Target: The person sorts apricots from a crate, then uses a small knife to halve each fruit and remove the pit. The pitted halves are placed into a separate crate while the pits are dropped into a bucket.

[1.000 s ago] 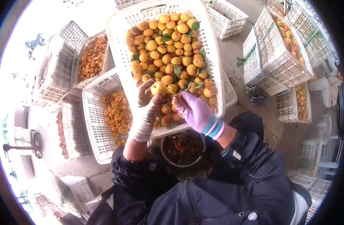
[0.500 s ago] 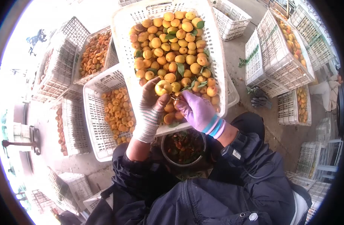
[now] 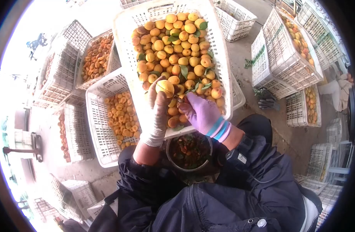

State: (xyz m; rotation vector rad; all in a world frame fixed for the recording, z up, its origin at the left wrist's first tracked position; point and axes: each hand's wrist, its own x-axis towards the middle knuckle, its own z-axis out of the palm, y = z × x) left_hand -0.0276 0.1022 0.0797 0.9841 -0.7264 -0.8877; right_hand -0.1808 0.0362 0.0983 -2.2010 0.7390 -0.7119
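My left hand (image 3: 157, 110), in a whitish work glove with stained fingers, grips a yellow apricot (image 3: 164, 89) between thumb and fingers. A seam line runs across the fruit's face. Close to its right, my right hand (image 3: 203, 112), in a purple glove with a blue-striped cuff, is closed with thumb against fingers around a small metal tool, mostly hidden by the glove. Both hands are over the near edge of a white plastic crate (image 3: 125, 62) full of whole apricots (image 3: 183, 60) and some green leaves.
At the left, a second white crate (image 3: 93, 116) holds halved apricots (image 3: 121, 116). A round bucket (image 3: 189, 167) of dark scraps stands between my knees. Stacked crates (image 3: 280, 50) flank both sides. Dark gloves (image 3: 267, 101) lie on the floor to the right.
My left hand has turned and brought the apricot slightly left and up. The metal tool at my right fingertips shows less now. My right hand stays almost in place.
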